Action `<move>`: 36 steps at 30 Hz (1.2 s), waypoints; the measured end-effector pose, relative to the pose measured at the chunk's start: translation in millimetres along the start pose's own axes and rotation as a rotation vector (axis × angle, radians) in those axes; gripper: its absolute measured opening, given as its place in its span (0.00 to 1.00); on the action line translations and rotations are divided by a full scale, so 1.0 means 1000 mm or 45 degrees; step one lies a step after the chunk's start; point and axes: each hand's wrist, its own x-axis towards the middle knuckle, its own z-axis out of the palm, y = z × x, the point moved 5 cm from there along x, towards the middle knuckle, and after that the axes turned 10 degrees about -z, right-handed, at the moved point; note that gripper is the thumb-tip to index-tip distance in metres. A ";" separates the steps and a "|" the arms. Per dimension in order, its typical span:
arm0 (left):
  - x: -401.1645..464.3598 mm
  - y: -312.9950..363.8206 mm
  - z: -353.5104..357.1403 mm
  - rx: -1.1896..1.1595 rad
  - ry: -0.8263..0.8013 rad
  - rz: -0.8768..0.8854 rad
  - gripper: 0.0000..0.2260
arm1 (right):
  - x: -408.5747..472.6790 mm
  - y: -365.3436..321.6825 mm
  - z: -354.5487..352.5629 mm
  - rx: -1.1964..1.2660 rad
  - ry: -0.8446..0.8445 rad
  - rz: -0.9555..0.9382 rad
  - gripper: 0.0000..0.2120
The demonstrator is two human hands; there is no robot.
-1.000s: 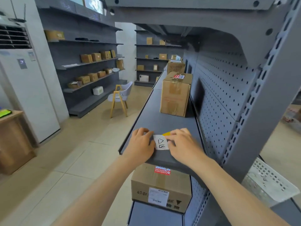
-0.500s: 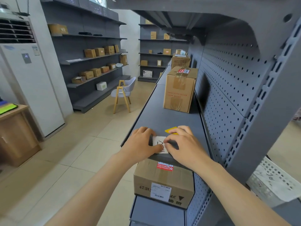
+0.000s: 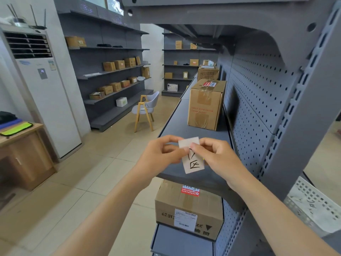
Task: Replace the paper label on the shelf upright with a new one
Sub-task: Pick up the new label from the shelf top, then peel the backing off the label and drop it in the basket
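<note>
A small white paper label [image 3: 193, 164] with black handwritten marks hangs above the near end of the grey shelf board [image 3: 184, 122]. Its upper part is folded or peeled back, showing a blank side. My left hand [image 3: 162, 156] pinches the label's left edge. My right hand [image 3: 215, 157] pinches its top right part with thumb and forefinger. The grey slotted shelf upright [image 3: 295, 126] rises at the right. A perforated white sheet with handwriting [image 3: 313, 207] sticks out to the right of the upright, low down.
A tall taped cardboard box [image 3: 204, 104] stands further back on the same shelf, against the pegboard back panel [image 3: 258, 100]. Another carton [image 3: 188, 209] sits on the shelf below my hands. A chair [image 3: 145, 109], a white floor unit [image 3: 44, 93] and a wooden desk [image 3: 22, 150] stand to the left.
Both hands have lifted the label off the shelf board and now hold it in the air, partly folded. The yellow piece seen beside it earlier is no longer visible.
</note>
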 end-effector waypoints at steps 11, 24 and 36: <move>-0.027 0.037 0.004 -0.270 -0.047 -0.049 0.10 | -0.016 -0.049 -0.022 0.054 0.089 -0.169 0.13; -0.046 0.051 0.016 -0.292 -0.378 0.019 0.07 | -0.027 -0.080 -0.033 0.255 0.047 -0.231 0.09; -0.048 0.054 0.018 -0.234 -0.396 0.035 0.09 | -0.032 -0.086 -0.037 0.202 -0.008 -0.216 0.09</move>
